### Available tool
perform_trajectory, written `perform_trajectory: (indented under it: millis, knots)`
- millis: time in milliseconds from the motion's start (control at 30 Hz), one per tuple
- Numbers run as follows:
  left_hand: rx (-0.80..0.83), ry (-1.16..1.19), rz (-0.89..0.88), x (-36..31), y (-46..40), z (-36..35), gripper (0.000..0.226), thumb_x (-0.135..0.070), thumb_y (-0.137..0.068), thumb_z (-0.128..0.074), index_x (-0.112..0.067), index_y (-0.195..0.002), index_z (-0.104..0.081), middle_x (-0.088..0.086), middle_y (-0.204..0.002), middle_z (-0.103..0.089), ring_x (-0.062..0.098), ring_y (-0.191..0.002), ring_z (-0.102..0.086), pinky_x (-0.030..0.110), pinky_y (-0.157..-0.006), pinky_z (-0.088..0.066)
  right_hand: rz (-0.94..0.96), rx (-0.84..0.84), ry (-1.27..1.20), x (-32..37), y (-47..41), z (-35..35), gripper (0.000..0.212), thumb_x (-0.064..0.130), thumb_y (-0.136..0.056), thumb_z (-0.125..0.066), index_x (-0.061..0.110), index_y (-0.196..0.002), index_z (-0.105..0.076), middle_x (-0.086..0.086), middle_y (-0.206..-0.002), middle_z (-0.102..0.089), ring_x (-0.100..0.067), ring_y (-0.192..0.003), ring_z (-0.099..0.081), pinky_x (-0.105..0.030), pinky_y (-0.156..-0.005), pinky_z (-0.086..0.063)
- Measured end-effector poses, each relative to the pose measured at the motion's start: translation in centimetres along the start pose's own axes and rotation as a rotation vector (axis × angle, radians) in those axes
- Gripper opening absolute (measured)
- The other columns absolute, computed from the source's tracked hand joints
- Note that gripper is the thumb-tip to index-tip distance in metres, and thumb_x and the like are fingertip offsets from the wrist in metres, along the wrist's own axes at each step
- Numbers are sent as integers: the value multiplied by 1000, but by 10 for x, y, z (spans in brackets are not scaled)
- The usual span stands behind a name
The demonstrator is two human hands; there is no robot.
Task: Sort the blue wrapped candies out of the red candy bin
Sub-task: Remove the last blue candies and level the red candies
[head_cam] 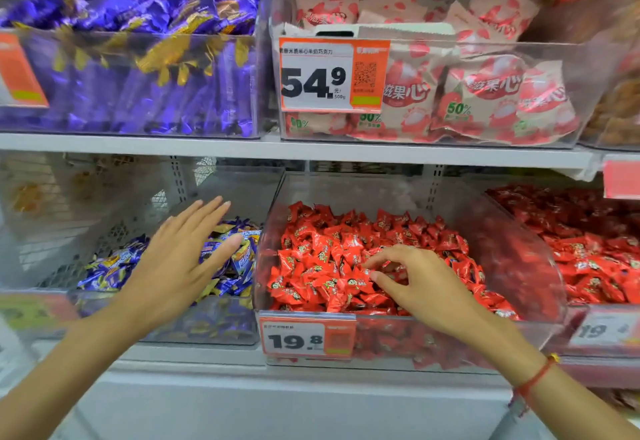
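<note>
White shop shelves hold clear plastic bins. The left hand (180,259) hovers flat, fingers straight and empty, over blue wrapped candies (232,259). The right hand (420,283), fingers loosely curled, touches red wrapped candies (322,259) in the clear red-candy bin (519,252).

This is a shop's candy aisle. Clear plastic bins (408,332) of wrapped sweets fill two tiers of white shelf (207,148). Orange price tags (332,75) reading 54.9 and 19.8 hang at centre frame.

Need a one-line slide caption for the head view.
Left hand open over the blue candy bin; right hand fingers curled among red candies in the red candy bin.
</note>
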State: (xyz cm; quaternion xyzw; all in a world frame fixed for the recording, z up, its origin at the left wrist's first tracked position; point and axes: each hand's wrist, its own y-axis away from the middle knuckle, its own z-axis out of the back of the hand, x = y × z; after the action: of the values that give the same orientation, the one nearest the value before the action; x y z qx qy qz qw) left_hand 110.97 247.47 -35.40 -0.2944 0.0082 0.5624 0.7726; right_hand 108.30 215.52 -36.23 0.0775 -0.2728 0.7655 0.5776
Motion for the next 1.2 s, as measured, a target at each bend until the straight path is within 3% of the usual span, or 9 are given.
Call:
perform_trajectory:
  millis: [133,300,400,500,600,733,867,1033,1200]
  knots:
    - [-204,51,-187,-52,-13,4,56,-60,-85,-37,-30,-129,-54,-19,-136,-48,9,-128,-43,32,-105,-36,-12,1,23,4,3,4,18,32,-91,-61,32,-107,-69,17,-109,-66,-2,-100,-59,-29,-90,-48]
    - [-138,148,-360,-125,-38,-27,38,-49,-88,-43,-36,-122,-55,-25,-129,-52,-1,-120,-44,18,-98,-34,-43,4,68,-2,4,11,20,29,-93,-56,33,-110,-67,19,-112,-65,-2,-106,-57,-25,-90,-46]
    - [157,60,-347,-136,-53,-62,50,-52,-95,-35,-37,-142,-39,-20,-148,-35,2,-136,-30,23,-111,-27,-170,-48,114,-27,3,21,27,27,-93,-54,32,-118,-63,12,-121,-61,-8,-116,-52,-28,-97,-41]
    - [424,-103,-314,-126,-59,-97,95,-81,-71,8,-40,-148,-28,-13,-159,-18,9,-147,-12,26,-117,-9,-384,20,202,-58,-10,31,41,28,-96,-49,18,-136,-45,-9,-133,-48,-27,-127,-42,-33,-104,-35]
    - [395,-157,-307,-115,-57,-110,127,-86,-45,34,-46,-142,-36,-19,-158,-19,7,-147,-7,27,-117,-4,-631,155,225,-81,-33,23,54,35,-100,-39,4,-143,-28,-23,-145,-30,-40,-136,-29,-42,-111,-30]
    - [266,-43,-266,-116,-52,-108,100,-78,-61,10,-45,-132,-51,-24,-149,-33,3,-143,-19,22,-114,-10,-770,286,278,-84,-68,-1,60,39,-100,-31,3,-148,-23,-26,-154,-17,-43,-140,-21,-50,-115,-22]
    - [61,184,-197,-112,-59,-110,73,-67,-76,-11,-36,-115,-64,-26,-122,-54,5,-121,-48,18,-99,-29,-610,348,16,-30,-82,0,42,18,-103,-30,-6,-135,-44,-29,-141,-43,-41,-130,-42,-40,-103,-37]
    - [-177,413,-102,-110,-64,-102,40,-47,-89,-31,-34,-109,-62,-15,-112,-62,9,-110,-53,26,-92,-36,-404,364,4,16,-67,-24,52,38,-103,-23,7,-145,-29,-24,-150,-31,-38,-138,-30,-46,-113,-24]
    - [-129,512,-94,-110,-63,-90,25,-49,-88,-34,-47,-99,-57,-27,-107,-58,1,-108,-50,24,-90,-34,-103,479,18,3,-32,4,62,30,-104,-34,14,-154,-2,-7,-162,-7,-21,-148,-8,-33,-120,-7]
